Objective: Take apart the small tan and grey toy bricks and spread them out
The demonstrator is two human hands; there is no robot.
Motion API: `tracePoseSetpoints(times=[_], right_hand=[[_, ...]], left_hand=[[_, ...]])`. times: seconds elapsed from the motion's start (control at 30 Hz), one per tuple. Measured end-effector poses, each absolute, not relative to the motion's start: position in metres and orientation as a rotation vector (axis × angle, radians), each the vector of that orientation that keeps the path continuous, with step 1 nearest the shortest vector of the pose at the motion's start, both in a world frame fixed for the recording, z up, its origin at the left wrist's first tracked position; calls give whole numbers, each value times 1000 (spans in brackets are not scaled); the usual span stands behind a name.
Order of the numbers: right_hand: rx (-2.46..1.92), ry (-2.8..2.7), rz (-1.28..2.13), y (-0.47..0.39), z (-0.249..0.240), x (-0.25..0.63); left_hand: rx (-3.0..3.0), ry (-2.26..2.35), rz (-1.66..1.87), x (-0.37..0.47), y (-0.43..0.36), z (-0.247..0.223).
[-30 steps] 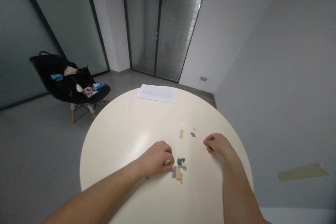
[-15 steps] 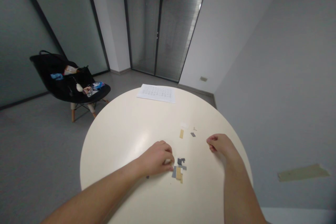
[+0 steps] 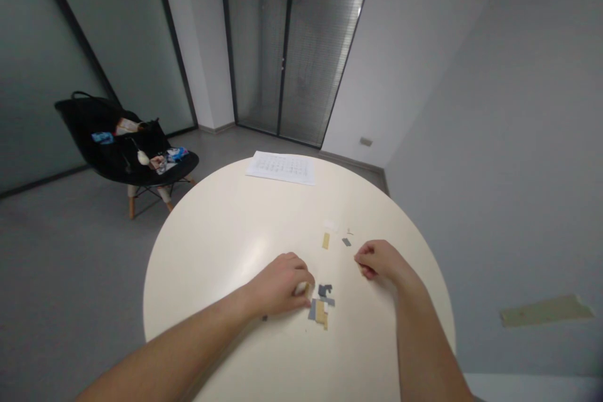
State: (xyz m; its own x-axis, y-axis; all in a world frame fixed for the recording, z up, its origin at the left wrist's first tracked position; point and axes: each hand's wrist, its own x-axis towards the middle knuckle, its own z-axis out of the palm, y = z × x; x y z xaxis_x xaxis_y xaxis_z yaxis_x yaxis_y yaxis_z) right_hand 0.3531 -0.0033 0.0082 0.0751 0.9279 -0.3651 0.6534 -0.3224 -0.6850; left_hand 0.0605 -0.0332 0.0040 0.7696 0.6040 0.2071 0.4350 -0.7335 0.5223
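Small flat grey, tan and white pieces lie joined or overlapping in a cluster (image 3: 320,311) near the middle of the round table, with a dark grey piece (image 3: 325,290) just behind. My left hand (image 3: 285,284) rests at the cluster's left side, its fingers curled around something small and pale that I cannot make out. To the right, my right hand (image 3: 374,259) is closed in a pinch over the table; a small tan bit shows at its fingertips. Farther back lie a tan piece (image 3: 326,240) and a grey piece (image 3: 347,242).
A printed paper sheet (image 3: 281,168) lies at the far edge of the white table (image 3: 211,220). A small dark piece (image 3: 264,318) is beside my left forearm. Beyond the table at left stands a black chair (image 3: 85,138) with a bag and other things on it.
My right hand has moved left, nearer to the cluster, still pinched. My left hand has stayed nearly in place, its fingers shifted slightly.
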Motion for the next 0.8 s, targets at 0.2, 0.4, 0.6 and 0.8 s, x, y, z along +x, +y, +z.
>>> tracePoseSetpoints(times=[0.2, 0.4, 0.6, 0.8], right_hand=[[-1971, -1548, 1200, -6, 13, 335], [-1772, -1592, 1054, -5, 20, 325], [-1465, -1723, 1380, -18, 28, 279], [-1348, -1819, 1535, -24, 18, 254]], left_hand=[[2399, 913, 560, 61, -34, 3], [2248, 945, 825, 59, -31, -7], [2236, 945, 1078, 58, -30, -8], [2263, 923, 1166, 58, -31, -10]])
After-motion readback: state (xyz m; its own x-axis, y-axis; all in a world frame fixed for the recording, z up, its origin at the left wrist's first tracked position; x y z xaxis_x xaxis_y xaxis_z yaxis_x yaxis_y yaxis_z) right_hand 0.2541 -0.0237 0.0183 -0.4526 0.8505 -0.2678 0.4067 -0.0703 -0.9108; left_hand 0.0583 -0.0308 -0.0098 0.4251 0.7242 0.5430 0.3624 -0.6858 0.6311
